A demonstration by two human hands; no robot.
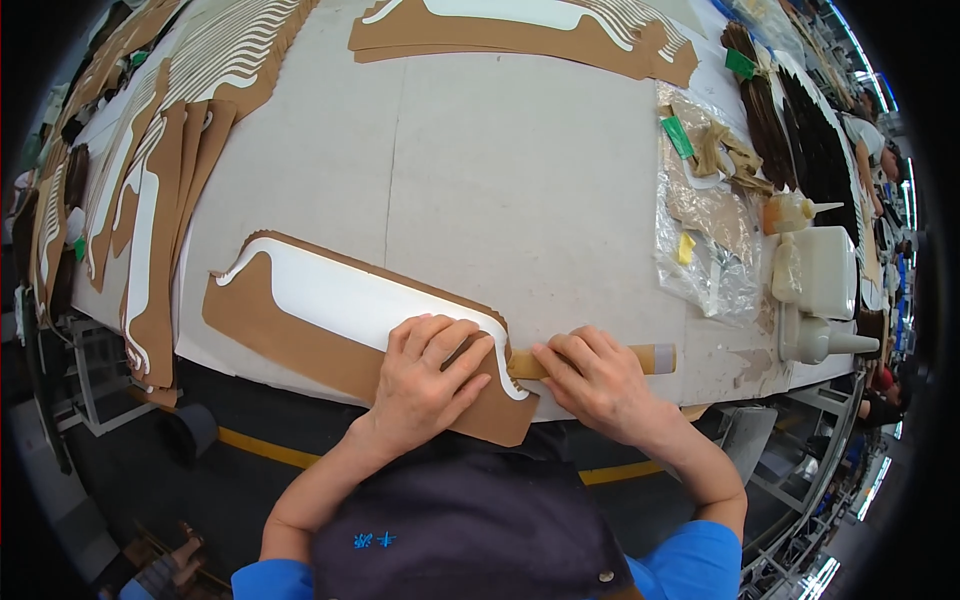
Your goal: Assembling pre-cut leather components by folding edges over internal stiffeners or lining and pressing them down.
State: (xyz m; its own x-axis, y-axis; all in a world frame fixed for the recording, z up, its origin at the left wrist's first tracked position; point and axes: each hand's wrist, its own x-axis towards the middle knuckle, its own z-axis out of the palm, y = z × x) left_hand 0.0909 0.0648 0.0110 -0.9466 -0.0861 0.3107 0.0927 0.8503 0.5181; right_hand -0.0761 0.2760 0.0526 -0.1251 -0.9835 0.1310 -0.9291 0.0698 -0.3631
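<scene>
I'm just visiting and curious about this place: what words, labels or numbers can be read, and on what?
Dark apron: blue characters, which I won't copy out.
Brown sheet under the left hand: no text visible.
White container, green tag: nothing I can make out.

Tabletop [520,180] is brightly and evenly lit; shadows are soft. White panel [335,296] reads very bright. Floor [240,482] is dim. Strip lights [876,488] glare at far right; plastic bag [738,295] shows highlights. Fisheye distortion bends edges; rim falls to black.
</scene>
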